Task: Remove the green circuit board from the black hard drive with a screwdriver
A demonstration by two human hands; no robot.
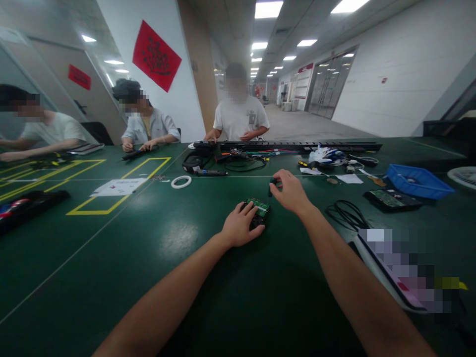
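Observation:
My left hand (241,225) rests on the green table (156,248) with its fingers closed round a small black device carrying a green circuit board (259,206). Just beyond and to the right, my right hand (290,191) hovers with its fingers curled, pinching a small dark part (272,182) at its fingertips. Both forearms reach in from the bottom of the view.
A white ring (181,182), paper sheet (119,187) and yellow floor-tape lines lie left. Cables (345,214), a blue tray (418,181), a circuit board (390,198) and tools sit right. A long black rail (297,146) crosses the far edge. Three people sit or stand opposite.

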